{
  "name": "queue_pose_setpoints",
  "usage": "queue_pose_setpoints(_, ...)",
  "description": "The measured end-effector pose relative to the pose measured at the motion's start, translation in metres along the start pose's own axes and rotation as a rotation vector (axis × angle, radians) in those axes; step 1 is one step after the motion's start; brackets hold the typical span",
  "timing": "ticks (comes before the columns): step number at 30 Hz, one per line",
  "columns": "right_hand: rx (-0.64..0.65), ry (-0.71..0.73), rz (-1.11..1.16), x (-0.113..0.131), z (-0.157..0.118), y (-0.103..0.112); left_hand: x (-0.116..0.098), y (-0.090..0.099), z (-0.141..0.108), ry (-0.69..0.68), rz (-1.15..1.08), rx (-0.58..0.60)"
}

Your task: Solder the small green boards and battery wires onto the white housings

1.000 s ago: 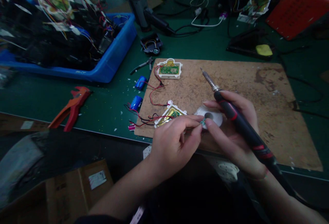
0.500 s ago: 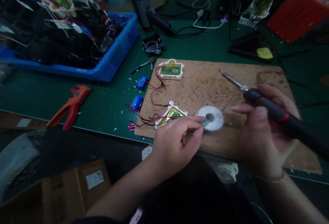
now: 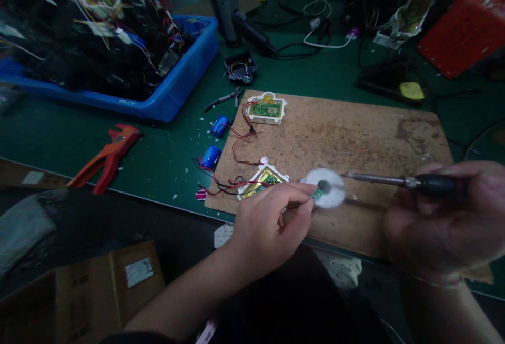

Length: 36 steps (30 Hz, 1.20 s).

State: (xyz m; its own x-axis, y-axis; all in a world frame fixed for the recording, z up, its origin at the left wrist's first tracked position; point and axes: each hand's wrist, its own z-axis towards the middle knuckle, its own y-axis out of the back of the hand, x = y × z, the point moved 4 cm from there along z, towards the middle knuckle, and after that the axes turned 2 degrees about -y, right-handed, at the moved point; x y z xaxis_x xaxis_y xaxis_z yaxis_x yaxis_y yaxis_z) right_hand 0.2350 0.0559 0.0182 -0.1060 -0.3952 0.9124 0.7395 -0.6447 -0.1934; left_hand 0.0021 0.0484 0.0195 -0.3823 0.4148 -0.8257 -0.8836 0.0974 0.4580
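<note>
Between thumb and forefinger, my left hand point(image 3: 272, 220) pinches a small green circuit board point(image 3: 317, 193) over the edge of a white solder spool point(image 3: 333, 189). My right hand point(image 3: 445, 223) grips the black handle of a soldering iron point(image 3: 386, 179), whose tip points left, close to the spool's right side. Partly behind my left hand lies a white-framed housing point(image 3: 262, 181) with a circuit board and red and black wires. A second white housing point(image 3: 266, 108) with a green board sits farther back. Two blue batteries point(image 3: 211, 157) rest at the left, with wires beside them.
Under the work lies a brown board point(image 3: 355, 128) on a green table. A blue bin point(image 3: 165, 104) of wired parts stands at left, near orange-red cutters point(image 3: 108, 157) and small pliers point(image 3: 223, 100). Behind are an iron stand with yellow sponge point(image 3: 411, 91) and a red box point(image 3: 461, 33).
My right hand has turned the soldering iron from a raised slant to nearly level, its tip now lower and near the spool. My left hand keeps its pinch on the small board.
</note>
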Motion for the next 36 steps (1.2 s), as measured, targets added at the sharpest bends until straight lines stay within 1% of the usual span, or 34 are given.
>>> queue_pose_setpoints(3,-0.009,0.078,0.000,0.002,-0.001,-0.002,0.000,0.000,0.000,0.007,-0.006,-0.005)
queue_pose_setpoints(10,-0.046,0.006,-0.042,0.009,-0.004,-0.010,0.000,0.000,0.000,0.006,-0.029,-0.003)
queue_pose_setpoints(15,-0.010,0.032,-0.011,0.009,-0.006,-0.012,0.000,0.001,0.000,-0.001,-0.030,-0.012)
queue_pose_setpoints(20,0.064,0.045,0.000,0.011,-0.009,-0.017,0.002,0.001,0.000,-0.016,-0.019,0.001)
queue_pose_setpoints(26,0.091,0.055,-0.013,0.011,-0.011,-0.017,0.003,0.002,0.000,-0.034,-0.012,0.004)
queue_pose_setpoints(30,0.105,0.100,-0.020,0.009,-0.010,-0.016,0.003,0.002,-0.001,-0.056,-0.022,-0.022)
queue_pose_setpoints(36,0.100,0.081,-0.092,0.010,-0.011,-0.017,0.004,0.001,-0.001,-0.050,-0.020,-0.022)
